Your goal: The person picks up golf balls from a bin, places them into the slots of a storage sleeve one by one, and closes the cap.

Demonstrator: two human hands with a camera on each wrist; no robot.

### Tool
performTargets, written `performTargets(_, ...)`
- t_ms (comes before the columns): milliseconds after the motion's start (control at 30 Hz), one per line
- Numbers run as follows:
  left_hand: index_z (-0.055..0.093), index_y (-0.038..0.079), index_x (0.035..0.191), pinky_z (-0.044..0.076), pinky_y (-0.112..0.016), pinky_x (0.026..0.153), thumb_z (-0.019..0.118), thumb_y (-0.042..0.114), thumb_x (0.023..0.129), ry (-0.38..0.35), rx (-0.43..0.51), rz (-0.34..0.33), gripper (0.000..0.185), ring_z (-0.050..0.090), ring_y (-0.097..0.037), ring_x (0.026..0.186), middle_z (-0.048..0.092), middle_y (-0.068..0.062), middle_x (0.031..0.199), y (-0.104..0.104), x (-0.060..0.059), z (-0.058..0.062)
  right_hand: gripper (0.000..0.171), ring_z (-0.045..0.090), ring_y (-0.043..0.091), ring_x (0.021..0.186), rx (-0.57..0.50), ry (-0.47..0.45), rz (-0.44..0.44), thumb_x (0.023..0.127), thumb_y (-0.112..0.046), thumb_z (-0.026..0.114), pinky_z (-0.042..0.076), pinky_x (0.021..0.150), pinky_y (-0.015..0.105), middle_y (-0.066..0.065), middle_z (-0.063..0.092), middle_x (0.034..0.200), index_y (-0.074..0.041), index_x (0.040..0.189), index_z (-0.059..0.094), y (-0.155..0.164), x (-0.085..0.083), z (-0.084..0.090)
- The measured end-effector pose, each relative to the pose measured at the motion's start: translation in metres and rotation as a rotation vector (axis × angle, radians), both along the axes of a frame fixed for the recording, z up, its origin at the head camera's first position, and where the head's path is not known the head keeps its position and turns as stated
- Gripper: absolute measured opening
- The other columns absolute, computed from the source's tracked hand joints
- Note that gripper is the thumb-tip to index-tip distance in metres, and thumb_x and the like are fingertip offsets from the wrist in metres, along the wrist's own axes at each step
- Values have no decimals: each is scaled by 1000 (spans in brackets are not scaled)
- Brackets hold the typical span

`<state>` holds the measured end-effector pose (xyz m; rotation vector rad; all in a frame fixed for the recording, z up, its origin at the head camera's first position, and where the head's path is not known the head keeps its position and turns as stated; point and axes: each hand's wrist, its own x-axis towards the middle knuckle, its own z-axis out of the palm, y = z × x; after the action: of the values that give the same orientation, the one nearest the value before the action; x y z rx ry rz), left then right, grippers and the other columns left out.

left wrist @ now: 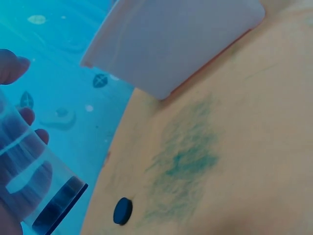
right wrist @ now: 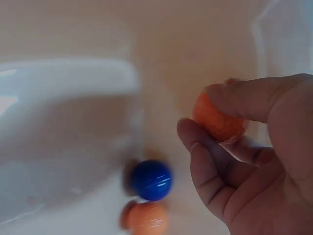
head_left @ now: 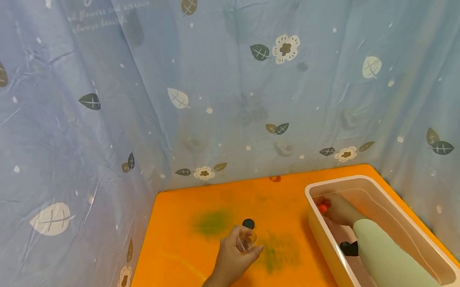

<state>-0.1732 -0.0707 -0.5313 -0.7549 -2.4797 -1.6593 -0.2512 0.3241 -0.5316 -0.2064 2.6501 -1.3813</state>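
Head and wrist views of a two-handed sorting scene on an orange table enclosed by a blue floral curtain. At left, the left hand curls its fingers around a clear plastic cup, held tilted just above the tabletop; the cup appears to hold no balls. A black disc lies on the table just beyond the cup, flanked by green smudges. At right, a cream rectangular bin stands on the table, and the right hand reaches into its far end. There the thumb and fingers pinch an orange ball, lifted clear of the bin floor. A blue ball and a second orange ball rest touching each other on the floor below. Judged from these positions, one ball is picked up but not yet out of the bin, and at least two remain to be collected
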Motion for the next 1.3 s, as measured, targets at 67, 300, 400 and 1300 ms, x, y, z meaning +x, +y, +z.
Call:
performTargets(67,67,13,124,55,-30,62,89,24,96,0,-1,1,37,56,-9,69,68,5,103,0,1,0,22,52,23,71,-27,-3,-25,97,16,58,46,57,29,20,59,98,11,118,61,-2,3,8)
performTargets(300,66,17,121,57,-31,66,88,27,97,-16,-13,-12,34,60,-10,71,67,4,97,-1,3,-1,31,57,27,66,-74,31,-110,103,4,70,48,51,32,22,61,115,3,133,63,-13,21,28)
performTargets(400,66,19,120,58,-31,69,88,27,97,-23,-24,-16,33,64,-10,75,65,4,90,-1,4,-2,33,64,31,81,-136,57,-114,105,-2,72,49,54,31,24,60,123,2,136,63,-20,30,35)
performTargets(1300,58,23,105,59,-32,78,90,22,95,27,-98,-51,34,68,-9,85,54,10,73,4,3,2,34,75,32,96,-529,159,89,108,-10,71,59,85,36,22,69,117,2,138,60,-124,102,92)
